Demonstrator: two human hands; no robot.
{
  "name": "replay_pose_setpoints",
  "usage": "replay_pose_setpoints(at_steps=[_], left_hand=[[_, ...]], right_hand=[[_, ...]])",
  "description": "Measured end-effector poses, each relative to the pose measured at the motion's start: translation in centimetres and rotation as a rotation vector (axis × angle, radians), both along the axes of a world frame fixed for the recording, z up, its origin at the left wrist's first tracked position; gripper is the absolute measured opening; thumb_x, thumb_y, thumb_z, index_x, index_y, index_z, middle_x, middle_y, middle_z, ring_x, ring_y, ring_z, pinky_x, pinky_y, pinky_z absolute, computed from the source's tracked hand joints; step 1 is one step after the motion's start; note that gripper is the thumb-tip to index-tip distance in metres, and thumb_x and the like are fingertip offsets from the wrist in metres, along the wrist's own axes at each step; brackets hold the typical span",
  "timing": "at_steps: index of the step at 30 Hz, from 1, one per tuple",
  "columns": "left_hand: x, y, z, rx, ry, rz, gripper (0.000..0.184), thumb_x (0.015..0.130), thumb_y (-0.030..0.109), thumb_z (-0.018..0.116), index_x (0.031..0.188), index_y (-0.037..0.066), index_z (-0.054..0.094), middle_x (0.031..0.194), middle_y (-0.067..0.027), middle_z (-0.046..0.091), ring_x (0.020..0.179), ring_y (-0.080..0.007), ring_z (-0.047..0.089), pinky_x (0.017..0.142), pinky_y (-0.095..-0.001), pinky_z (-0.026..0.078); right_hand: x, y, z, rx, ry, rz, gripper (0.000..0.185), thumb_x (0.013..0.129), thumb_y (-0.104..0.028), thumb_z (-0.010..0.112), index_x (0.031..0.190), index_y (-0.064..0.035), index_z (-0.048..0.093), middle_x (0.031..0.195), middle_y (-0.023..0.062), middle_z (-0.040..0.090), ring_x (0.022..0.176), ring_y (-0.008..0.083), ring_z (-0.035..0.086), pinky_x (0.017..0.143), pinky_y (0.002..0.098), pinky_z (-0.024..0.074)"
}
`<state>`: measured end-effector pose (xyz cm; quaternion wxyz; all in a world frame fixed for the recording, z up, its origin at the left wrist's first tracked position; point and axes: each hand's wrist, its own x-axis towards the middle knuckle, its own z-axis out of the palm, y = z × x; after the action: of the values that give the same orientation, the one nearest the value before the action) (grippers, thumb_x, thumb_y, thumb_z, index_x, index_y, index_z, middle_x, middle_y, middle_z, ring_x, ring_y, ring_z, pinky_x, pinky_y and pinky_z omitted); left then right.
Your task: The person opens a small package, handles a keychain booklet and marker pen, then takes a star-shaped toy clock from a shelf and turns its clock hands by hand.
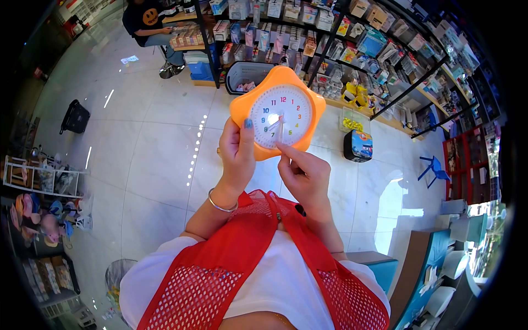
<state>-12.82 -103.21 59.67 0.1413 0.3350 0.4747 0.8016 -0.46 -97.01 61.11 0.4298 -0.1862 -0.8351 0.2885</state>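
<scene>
An orange star-shaped clock [315,119] is held up in front of me, its white dial facing me with coloured numbers. My left hand [238,147] grips the clock's lower left edge, thumb on the front; the fingers behind are hidden. A blue nail shows on that thumb, and a silver bangle [222,202] circles the wrist. With the index finger stretched out, my right hand [305,173] reaches the bottom of the dial near where the 6 belongs. Its other fingers are curled, with nothing visible in them. The finger appears to touch the dial.
Shelves of packaged goods [275,38] line the back. A grey basket [236,71] stands below them. On the tiled floor are a black box [358,146], a clear bin of yellow items [353,120], a blue stool [434,169] and a black basket [75,117]. A seated person [151,27] is at upper left.
</scene>
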Motion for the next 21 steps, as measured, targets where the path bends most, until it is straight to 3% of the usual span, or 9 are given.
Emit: replay_pose_setpoints(at_steps=[6,12,18,21], left_hand=[[0.2,0.0,-0.7,-0.033,0.036,0.028,0.029,0.096,0.021,0.043,0.114,0.0,0.048,0.105,-0.0057,0.056,0.093,-0.0067,0.053,0.08,-0.0205,0.043],[0.5,0.1,0.1,0.017,0.032,-0.029,0.029,0.096,0.022,0.043,0.114,0.0,0.047,0.104,-0.0059,0.056,0.091,-0.0069,0.053,0.077,-0.0209,0.044],[0.6,0.1,0.1,0.03,0.066,-0.011,0.028,0.096,0.022,0.043,0.114,0.0,0.047,0.103,-0.0063,0.056,0.09,-0.0067,0.053,0.077,-0.0211,0.044],[0.4,0.0,-0.1,0.039,0.028,-0.07,0.028,0.095,0.021,0.043,0.113,-0.001,0.048,0.102,-0.0063,0.057,0.09,-0.0073,0.053,0.077,-0.0214,0.044]], right_hand=[[-0.3,-0.3,0.6,-0.214,0.038,-0.146,0.015,0.072,-0.007,0.072,0.085,-0.0043,0.066,0.047,0.0022,0.043,0.039,0.009,0.036,0.039,0.0227,0.0292],[-0.6,-0.5,0.7,-0.467,0.072,-0.081,0.01,0.075,-0.003,0.07,0.082,0.0003,0.064,0.047,-0.0029,0.037,0.043,0.0019,0.03,0.041,0.0196,0.0243],[-0.6,-0.7,0.7,-0.495,0.085,-0.066,0.01,0.075,-0.002,0.07,0.082,0.0005,0.064,0.047,-0.0028,0.037,0.043,0.0021,0.03,0.04,0.0201,0.024],[-0.7,-0.7,0.6,-0.354,0.055,-0.055,0.01,0.074,-0.002,0.07,0.082,0.0,0.064,0.047,-0.0019,0.038,0.042,0.0035,0.031,0.04,0.0203,0.0254]])
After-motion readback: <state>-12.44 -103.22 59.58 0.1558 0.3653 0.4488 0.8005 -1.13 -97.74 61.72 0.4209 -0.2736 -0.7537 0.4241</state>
